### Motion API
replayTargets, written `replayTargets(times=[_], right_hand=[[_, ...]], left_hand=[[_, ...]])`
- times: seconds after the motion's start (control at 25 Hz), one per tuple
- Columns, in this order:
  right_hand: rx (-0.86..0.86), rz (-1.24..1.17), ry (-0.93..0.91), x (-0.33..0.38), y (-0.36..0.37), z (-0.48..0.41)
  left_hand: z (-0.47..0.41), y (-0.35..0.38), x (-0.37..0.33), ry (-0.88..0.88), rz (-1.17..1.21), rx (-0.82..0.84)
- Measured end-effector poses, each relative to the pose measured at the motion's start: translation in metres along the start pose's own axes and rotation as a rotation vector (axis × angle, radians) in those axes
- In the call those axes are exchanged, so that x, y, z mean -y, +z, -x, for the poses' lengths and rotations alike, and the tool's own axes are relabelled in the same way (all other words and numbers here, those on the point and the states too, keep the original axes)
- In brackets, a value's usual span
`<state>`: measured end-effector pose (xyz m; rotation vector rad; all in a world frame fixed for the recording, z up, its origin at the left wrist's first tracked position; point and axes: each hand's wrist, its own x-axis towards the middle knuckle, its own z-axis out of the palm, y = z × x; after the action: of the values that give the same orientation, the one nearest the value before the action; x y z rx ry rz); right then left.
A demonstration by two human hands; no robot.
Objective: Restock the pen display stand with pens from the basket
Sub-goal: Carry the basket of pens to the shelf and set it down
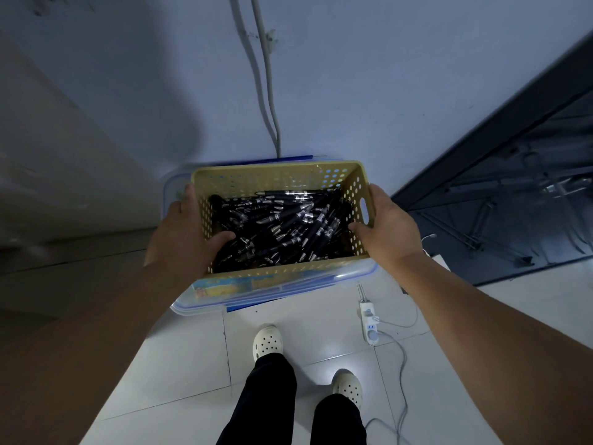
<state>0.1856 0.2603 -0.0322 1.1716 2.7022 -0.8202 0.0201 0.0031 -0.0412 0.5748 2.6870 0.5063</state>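
Observation:
A tan perforated plastic basket (pixel 276 175) is in front of me, over a clear plastic bin with a blue rim. It is filled with several black pens (pixel 282 226) lying in a jumbled pile. My left hand (pixel 183 232) grips the basket's left wall, thumb inside over the pens. My right hand (pixel 388 226) grips the right wall beside the handle slot, thumb inside. The pen display stand is not in view.
The clear bin (pixel 288 287) stands on the white tiled floor against a bluish wall. A white power strip (pixel 369 322) with cables lies on the floor to the right. A dark glass cabinet (pixel 513 194) stands at right, a pale surface at left. My feet are below.

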Motion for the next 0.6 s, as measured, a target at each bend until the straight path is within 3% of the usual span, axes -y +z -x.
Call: replayTargets(times=[0.28,0.6], right_hand=[[-0.037,-0.069,0.091,-0.037,-0.047,0.053],[-0.209,-0.164,0.284,-0.136,-0.123,0.139]], left_hand=[[0.019,-0.008,-0.042,0.146,0.039,0.037],[0.082,0.002,-0.172,0.348,0.099,0.071]])
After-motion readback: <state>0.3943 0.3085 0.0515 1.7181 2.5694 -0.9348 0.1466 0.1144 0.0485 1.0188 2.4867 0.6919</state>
